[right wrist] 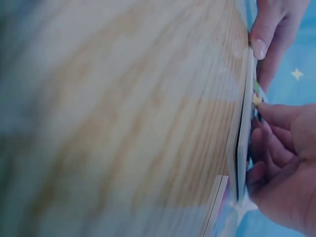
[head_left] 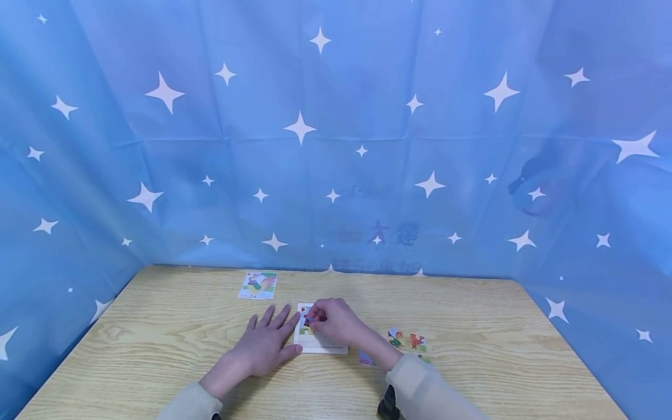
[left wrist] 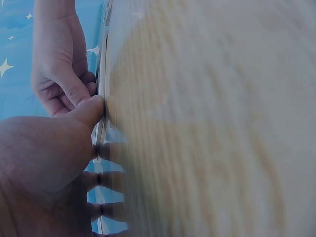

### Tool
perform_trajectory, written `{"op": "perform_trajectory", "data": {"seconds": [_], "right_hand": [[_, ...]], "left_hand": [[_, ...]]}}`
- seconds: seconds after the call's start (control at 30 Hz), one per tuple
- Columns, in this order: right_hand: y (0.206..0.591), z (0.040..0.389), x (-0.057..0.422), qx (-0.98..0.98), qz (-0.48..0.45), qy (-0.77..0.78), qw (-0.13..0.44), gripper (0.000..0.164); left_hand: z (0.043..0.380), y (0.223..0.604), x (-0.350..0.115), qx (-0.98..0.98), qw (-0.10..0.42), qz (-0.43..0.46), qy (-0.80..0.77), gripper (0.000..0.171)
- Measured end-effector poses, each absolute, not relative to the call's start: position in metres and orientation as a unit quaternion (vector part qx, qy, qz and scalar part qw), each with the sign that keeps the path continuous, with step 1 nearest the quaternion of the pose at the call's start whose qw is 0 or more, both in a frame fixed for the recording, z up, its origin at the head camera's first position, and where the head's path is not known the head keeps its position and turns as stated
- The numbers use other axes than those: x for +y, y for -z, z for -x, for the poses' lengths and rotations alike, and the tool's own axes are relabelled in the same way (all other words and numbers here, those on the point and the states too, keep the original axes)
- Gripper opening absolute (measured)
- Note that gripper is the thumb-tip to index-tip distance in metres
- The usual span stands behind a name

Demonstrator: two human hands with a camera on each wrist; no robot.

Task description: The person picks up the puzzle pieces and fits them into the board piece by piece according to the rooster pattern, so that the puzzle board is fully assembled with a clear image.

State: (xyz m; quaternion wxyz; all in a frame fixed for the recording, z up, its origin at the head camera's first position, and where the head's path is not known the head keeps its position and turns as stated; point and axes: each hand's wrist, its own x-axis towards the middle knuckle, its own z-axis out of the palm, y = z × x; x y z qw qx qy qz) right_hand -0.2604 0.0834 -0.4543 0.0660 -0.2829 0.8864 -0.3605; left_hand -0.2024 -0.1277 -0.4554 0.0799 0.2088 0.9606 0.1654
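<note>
A white-bordered jigsaw board lies flat on the wooden table, with picture pieces laid in along its left part. My left hand rests with fingers spread beside the board, thumb and index fingertip at its left edge. Over the board, my right hand pinches a small dark-coloured puzzle piece between thumb and fingers. In the right wrist view, the right fingertips are right at the board's surface. Much of the board is hidden beneath the right hand in the head view.
Several loose puzzle pieces lie right of the board, partly behind the right forearm. A square picture card lies at the table's back left. A blue star-patterned curtain hangs behind the wooden table.
</note>
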Motion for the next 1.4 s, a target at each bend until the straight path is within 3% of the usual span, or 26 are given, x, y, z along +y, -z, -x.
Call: {"op": "perform_trajectory", "data": {"seconds": [0.63, 1.4], "right_hand": [[0.455, 0.26, 0.081, 0.896, 0.282, 0.338, 0.055, 0.007], [0.458, 0.262, 0.084, 0.888, 0.319, 0.33, 0.04, 0.01]], "left_hand": [[0.21, 0.471, -0.133, 0.955, 0.062, -0.234, -0.172, 0.075], [0.204, 0.457, -0.129, 0.958, 0.078, -0.219, -0.17, 0.07]]}}
